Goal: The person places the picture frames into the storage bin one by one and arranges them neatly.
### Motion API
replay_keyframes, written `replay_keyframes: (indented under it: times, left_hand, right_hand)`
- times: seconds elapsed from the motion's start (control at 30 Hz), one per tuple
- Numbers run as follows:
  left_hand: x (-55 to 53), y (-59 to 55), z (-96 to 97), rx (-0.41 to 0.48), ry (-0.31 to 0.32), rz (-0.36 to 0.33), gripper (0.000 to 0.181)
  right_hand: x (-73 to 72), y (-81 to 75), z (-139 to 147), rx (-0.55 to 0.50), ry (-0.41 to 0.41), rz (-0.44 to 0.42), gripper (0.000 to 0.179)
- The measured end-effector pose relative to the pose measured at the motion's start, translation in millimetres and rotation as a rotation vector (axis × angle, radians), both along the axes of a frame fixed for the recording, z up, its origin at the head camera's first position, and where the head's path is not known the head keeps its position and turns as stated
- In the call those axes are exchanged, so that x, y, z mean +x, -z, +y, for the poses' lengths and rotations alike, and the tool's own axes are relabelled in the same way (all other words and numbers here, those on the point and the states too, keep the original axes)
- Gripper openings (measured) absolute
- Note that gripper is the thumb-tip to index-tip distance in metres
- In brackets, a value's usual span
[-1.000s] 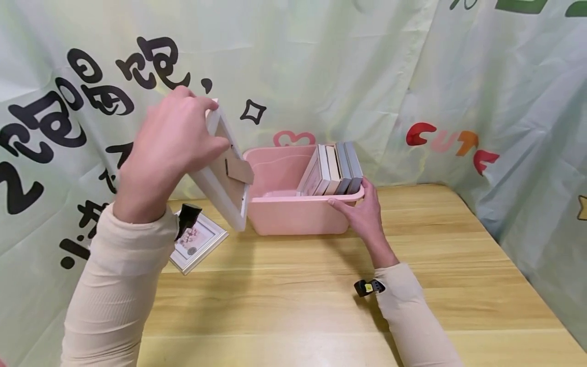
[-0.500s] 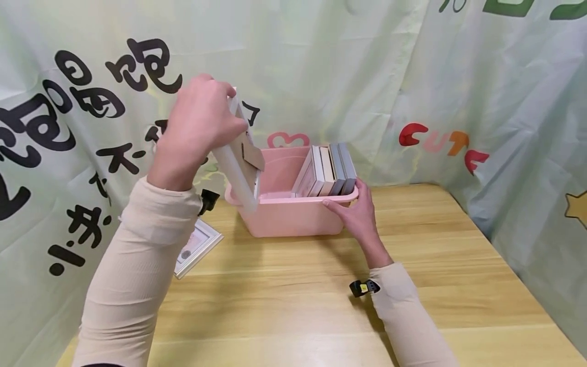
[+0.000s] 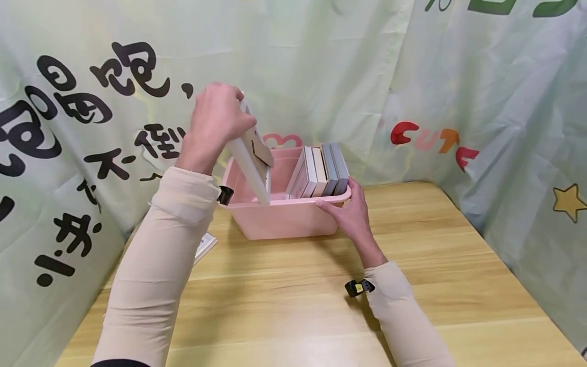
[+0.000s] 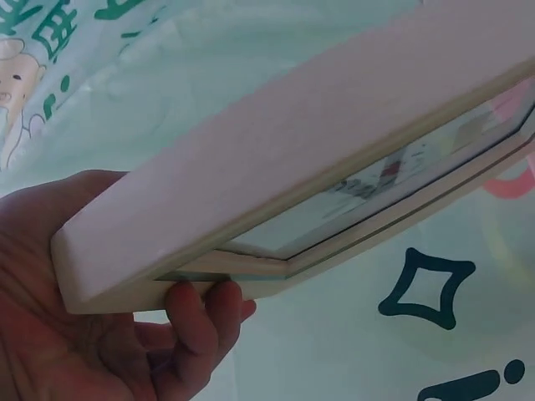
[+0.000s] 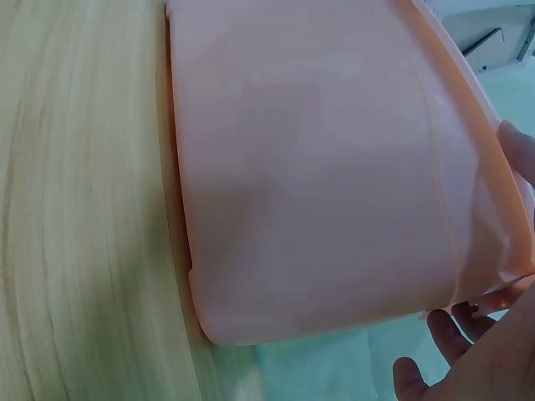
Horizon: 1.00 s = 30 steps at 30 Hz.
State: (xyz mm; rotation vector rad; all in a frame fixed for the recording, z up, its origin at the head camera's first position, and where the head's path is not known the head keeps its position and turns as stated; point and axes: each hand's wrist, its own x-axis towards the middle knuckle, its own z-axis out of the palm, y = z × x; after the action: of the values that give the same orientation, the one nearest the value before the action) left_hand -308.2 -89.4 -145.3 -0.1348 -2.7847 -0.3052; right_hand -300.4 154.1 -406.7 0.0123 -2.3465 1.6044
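Observation:
My left hand [image 3: 217, 125] pinches a white picture frame [image 3: 249, 165] by its upper end. The frame tilts over the left part of a pink plastic bin [image 3: 286, 221], its brown back with a stand flap facing right. In the left wrist view the fingers [image 4: 194, 330] curl onto the border of the frame [image 4: 251, 159], beside its glass. My right hand [image 3: 350, 216] grips the bin's front right corner, thumb over the front rim. Several picture frames [image 3: 321, 171], white, cream and grey-blue, stand side by side in the bin's right part.
Another silver-white picture frame [image 3: 205, 247] lies on the wooden table [image 3: 275, 300], mostly hidden behind the left sleeve. A printed curtain [image 3: 321, 66] hangs close behind the bin and along both sides of the table.
My left hand has carried the white frame rightward, from left of the bin to over its left part. The left sleeve now covers most of the frame on the table. My right hand keeps its grip.

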Motion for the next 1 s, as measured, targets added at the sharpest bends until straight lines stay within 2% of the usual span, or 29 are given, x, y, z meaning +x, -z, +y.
replay_keyframes:
  times: [0.13, 0.27, 0.43, 0.53, 0.83, 0.87, 1.0]
  left_hand:
    - [-7.3, -1.5, 1.0, 0.019, -0.022, -0.002, 0.036]
    - [-15.2, 2.8, 5.6, 0.051, -0.04, -0.008, 0.025]
    - [-26.5, 20.1, 10.2, 0.024, -0.02, 0.031, 0.011]
    - [-32.9, 32.5, 10.7, -0.015, 0.006, 0.049, 0.01]
    - [-44.4, 53.6, 13.2, -0.007, -0.01, -0.03, 0.017]
    - [-46.4, 56.4, 13.4, -0.008, -0.009, -0.029, 0.014]
    - [-52.8, 69.2, 15.3, 0.012, -0.018, -0.043, 0.021]
  right_hand:
    - [-1.2, -1.9, 0.1, 0.008, 0.004, 0.006, 0.104]
    - [-2.2, -2.4, 0.7, 0.012, 0.009, 0.012, 0.103]
    - [-0.9, -2.0, 0.1, 0.009, 0.007, -0.003, 0.103]
    - [0.0, -1.9, -0.4, 0.003, 0.001, -0.012, 0.105]
    - [0.0, -2.4, 0.9, 0.005, 0.004, -0.013, 0.107]
    - [0.1, -2.4, 0.8, 0.003, 0.005, -0.013, 0.106]
    - [1.5, -2.3, 0.3, 0.002, 0.003, -0.019, 0.106]
